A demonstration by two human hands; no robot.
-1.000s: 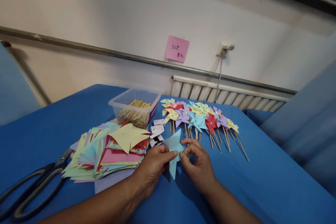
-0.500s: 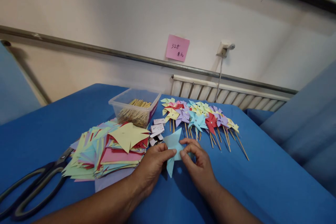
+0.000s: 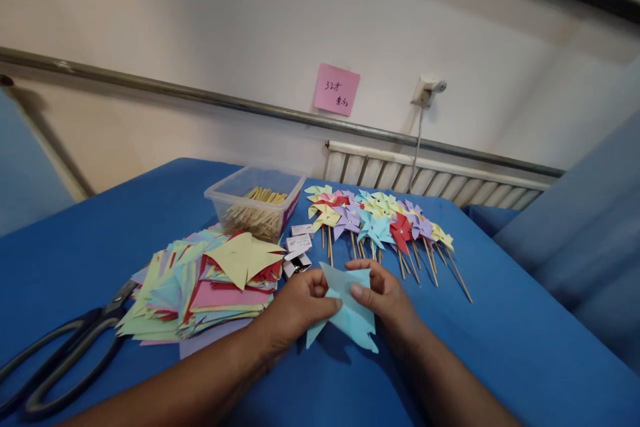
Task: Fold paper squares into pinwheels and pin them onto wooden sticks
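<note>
Both of my hands hold a light blue cut paper sheet (image 3: 350, 317) just above the blue tablecloth (image 3: 500, 360). My left hand (image 3: 295, 310) pinches its left side with thumb and fingers. My right hand (image 3: 385, 297) pinches its upper right part, thumb on top. The sheet's pointed flaps hang down toward me. Behind my hands lies a row of finished paper pinwheels on wooden sticks (image 3: 380, 227) in several colours.
A stack of coloured cut paper (image 3: 205, 283) lies to the left, with large black scissors (image 3: 60, 357) beyond it. A clear plastic box of wooden sticks (image 3: 257, 203) and small white boxes (image 3: 299, 250) stand behind. A pink note (image 3: 337, 89) hangs on the wall.
The blue sheet has been turned and spread out; its flaps now point down toward me instead of up. Both hands shifted their grip slightly.
</note>
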